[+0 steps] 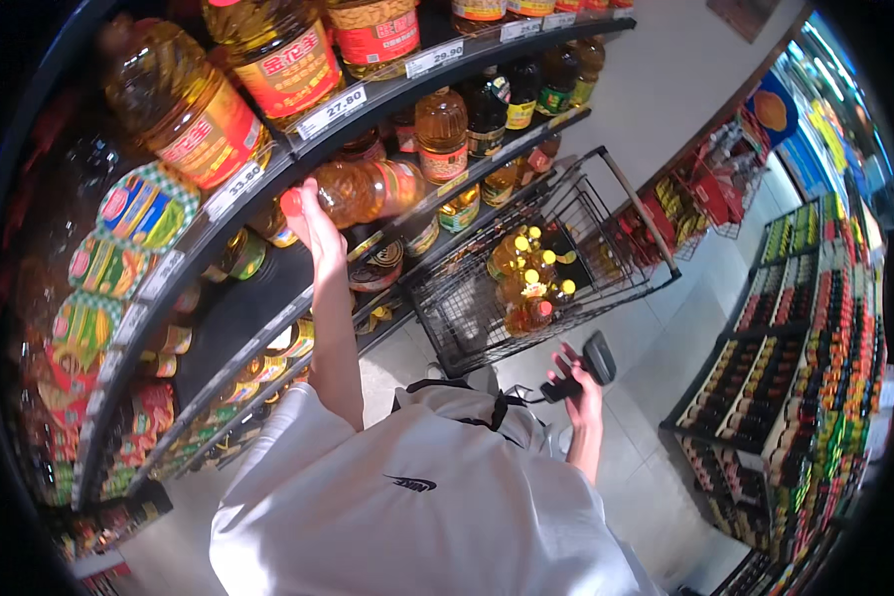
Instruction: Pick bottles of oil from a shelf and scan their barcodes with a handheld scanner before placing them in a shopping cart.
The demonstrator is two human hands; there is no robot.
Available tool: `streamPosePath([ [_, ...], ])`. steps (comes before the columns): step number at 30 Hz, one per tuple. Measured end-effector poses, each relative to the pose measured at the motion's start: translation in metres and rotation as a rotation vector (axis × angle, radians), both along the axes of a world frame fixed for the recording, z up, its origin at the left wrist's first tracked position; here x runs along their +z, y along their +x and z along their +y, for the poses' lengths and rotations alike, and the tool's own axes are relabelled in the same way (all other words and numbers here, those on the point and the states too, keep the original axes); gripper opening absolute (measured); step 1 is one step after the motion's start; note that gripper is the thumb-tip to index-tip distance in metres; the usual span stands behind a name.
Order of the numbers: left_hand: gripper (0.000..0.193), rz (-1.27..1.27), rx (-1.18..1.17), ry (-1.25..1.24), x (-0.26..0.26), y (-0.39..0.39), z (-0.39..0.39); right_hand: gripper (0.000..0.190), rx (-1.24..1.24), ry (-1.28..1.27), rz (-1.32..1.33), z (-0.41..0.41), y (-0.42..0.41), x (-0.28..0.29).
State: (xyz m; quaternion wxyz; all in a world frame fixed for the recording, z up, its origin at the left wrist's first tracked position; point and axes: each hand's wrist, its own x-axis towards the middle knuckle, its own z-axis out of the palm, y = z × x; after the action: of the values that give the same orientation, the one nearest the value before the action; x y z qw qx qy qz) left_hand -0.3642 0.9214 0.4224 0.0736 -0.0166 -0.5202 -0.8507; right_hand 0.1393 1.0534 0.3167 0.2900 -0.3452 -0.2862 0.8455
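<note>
My left hand (319, 227) grips the neck of a clear plastic bottle of amber cooking oil (372, 192), just below its red cap. The bottle is tilted nearly onto its side at the second shelf (238, 313); I cannot tell whether the shelf bears its weight. Low in front of my body, my right hand (582, 387) holds a black handheld device (598, 359), with some fingers spread. A black wire shopping cart (462, 369) stands ahead of me. Inside it are several oil bottles (525, 272) with yellow caps and one oil bottle (529, 316) with a red cap.
Large oil bottles (205, 127) and packaged goods (149, 205) line the upper shelf, whose edge carries price tags (331, 112). More oil bottles (442, 134) stand upright beyond the tilted one. To the right, a display rack (745, 380) holds rows of dark bottles. Red baskets (715, 190) hang beyond the cart.
</note>
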Motion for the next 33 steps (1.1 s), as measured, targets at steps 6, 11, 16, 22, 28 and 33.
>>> streamPosePath([
  [6, 0.043, 0.226, -0.106, -0.352, -0.023, -0.068, 0.06, 0.035, -0.422, 0.038, -0.198, -0.049, 0.084, -0.014],
  [11, 0.06, 0.343, -0.118, -0.76, -0.054, -0.1, 0.105, 0.039, -0.553, 0.028, -0.324, -0.076, 0.126, -0.015],
  [16, 0.073, 0.17, 0.09, -1.132, -0.023, -0.069, 0.128, 0.037, -0.575, 0.0, -0.4, -0.089, 0.119, 0.003],
  [22, 0.073, 0.376, 0.037, -1.354, -0.097, -0.105, 0.119, 0.029, -0.554, -0.088, -0.418, -0.06, 0.116, 0.005],
  [28, 0.05, 0.174, -0.335, -0.838, -0.158, 0.118, 0.095, 0.024, -0.473, -0.008, -0.714, 0.02, 0.142, -0.03],
  [33, 0.067, -0.045, -1.164, -1.049, -0.324, 0.243, 0.123, 0.018, -0.09, 0.005, -1.251, 0.047, 0.194, -0.116],
])
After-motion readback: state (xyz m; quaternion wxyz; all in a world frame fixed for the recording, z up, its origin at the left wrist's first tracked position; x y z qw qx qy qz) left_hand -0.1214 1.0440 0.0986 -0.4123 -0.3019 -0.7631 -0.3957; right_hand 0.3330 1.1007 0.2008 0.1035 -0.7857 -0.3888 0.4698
